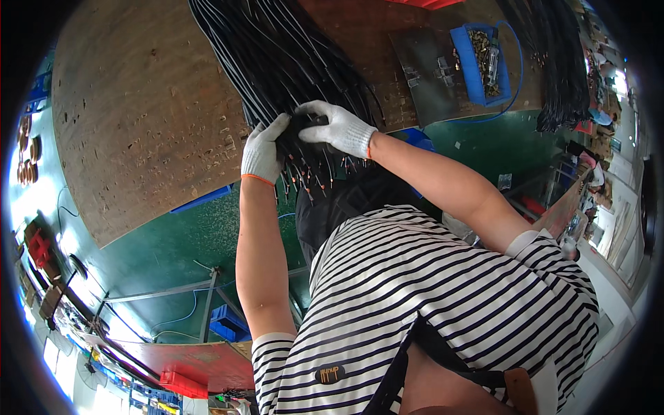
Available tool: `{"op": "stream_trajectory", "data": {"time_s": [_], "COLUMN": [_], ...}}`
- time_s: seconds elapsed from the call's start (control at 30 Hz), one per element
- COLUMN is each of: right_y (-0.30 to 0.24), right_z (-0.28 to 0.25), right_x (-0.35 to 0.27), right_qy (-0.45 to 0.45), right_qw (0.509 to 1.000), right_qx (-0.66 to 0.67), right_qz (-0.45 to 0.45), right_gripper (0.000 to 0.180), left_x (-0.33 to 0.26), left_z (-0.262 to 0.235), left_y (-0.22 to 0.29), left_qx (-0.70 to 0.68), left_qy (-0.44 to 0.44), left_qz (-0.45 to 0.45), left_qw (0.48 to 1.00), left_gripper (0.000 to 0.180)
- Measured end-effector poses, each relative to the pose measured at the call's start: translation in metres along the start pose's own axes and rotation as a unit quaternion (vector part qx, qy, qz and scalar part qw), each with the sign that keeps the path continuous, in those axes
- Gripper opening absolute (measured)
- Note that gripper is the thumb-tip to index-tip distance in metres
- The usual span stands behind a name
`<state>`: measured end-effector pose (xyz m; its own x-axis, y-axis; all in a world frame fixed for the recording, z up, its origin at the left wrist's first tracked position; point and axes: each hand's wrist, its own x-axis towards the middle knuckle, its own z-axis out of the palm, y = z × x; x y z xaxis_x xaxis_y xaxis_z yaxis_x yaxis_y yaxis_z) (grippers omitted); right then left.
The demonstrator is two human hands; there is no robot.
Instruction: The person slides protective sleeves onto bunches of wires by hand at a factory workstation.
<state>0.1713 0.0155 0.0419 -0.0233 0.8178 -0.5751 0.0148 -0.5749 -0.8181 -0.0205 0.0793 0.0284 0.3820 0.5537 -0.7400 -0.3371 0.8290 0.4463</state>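
Note:
A thick bundle of black cables [283, 62] lies across the wooden table and hangs over its near edge. The stripped cable ends [308, 181], some copper-coloured, dangle just below the hands. My left hand [264, 151], in a white knit glove, is closed around the bundle's left side. On the right side of the bundle, my right hand [339, 130], gloved the same way, curls its fingers and thumb over several cables. The fingertips of both hands are partly hidden among the cables.
To the right on the wooden table [138, 124] sit a dark metal plate [423, 76] and a blue bin [470, 66] of small brass-coloured parts with a tool in it. Another black cable bundle [564, 83] hangs at the far right. Behind me stands a red bin [183, 384].

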Motion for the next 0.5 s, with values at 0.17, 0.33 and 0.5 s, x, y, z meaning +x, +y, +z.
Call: {"op": "stream_trajectory", "data": {"time_s": [0.17,0.33,0.5], "right_y": [0.001,0.033,0.053], "right_z": [-0.034,-0.064,-0.081], "right_x": [-0.033,-0.074,-0.101], "right_qy": [-0.127,-0.119,-0.113], "right_qw": [0.98,0.982,0.981], "right_qx": [-0.149,-0.142,-0.136], "right_qz": [0.024,0.047,0.079], "right_gripper": [0.045,0.047,0.046], "left_x": [0.0,0.002,0.004], "left_z": [-0.003,0.008,0.015], "left_y": [-0.001,-0.018,-0.027], "left_qx": [0.089,0.022,0.005], "left_qy": [0.002,0.049,0.093], "left_qz": [0.012,0.058,0.062], "left_qw": [0.996,0.997,0.994], "left_gripper": [0.017,0.01,0.008]}}
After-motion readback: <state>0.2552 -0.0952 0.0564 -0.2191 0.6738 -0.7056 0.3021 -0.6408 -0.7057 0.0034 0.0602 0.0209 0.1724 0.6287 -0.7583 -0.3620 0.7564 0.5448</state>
